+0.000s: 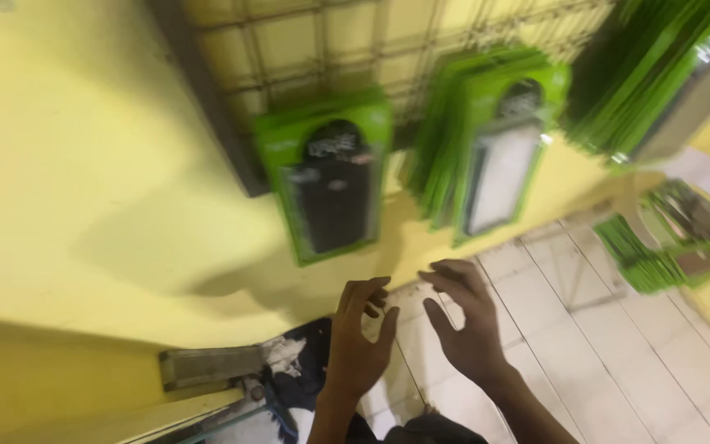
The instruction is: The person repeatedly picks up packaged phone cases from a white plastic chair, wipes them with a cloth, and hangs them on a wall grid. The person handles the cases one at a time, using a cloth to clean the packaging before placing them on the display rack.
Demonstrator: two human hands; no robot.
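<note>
My left hand (359, 341) and my right hand (463, 322) are raised side by side in the lower middle of the view, fingers spread and curled, holding nothing. Just above them a green blister pack with a black device (329, 185) hangs on a wire grid (322, 49) fixed to the yellow wall (84, 164). To its right hangs a stack of green packs with a white device (495, 148) in front. The left hand is nearest the black pack, a little below it, touching nothing.
More green packs (659, 74) hang at the upper right, and another bunch of green packs (667, 242) hangs lower right. A white tiled floor (601, 362) lies below. A grey metal bracket (207, 366) and dark cloth (297, 378) sit at the bottom left.
</note>
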